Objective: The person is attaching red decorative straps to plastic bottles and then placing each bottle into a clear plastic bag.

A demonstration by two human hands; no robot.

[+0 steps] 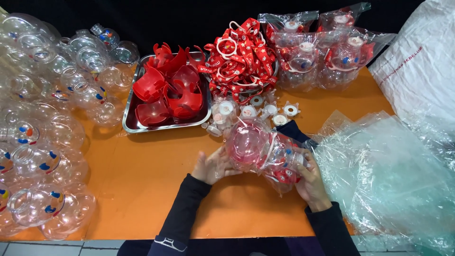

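Clear bottles (42, 142) were heaped along the table's left edge, some cut off by the frame. Next came a steel tray (130, 124) w/ red plastic holders (168, 92), then a pile of red straps (241, 57) & small white caps (265, 111).

Left hand (213, 166) was cupped under the base end of a clear bottle in a plastic bag (263, 151), fingers curled on it. Right hand (308, 182) clasped the bottle's other end thru the bag; red part inside was hard to make out.

Bagged bottles (322, 52) sat at back right; loose clear bags (388, 170) & a white sack (422, 66) on the right. Orange table (142, 180); dark backdrop, tiled floor below.
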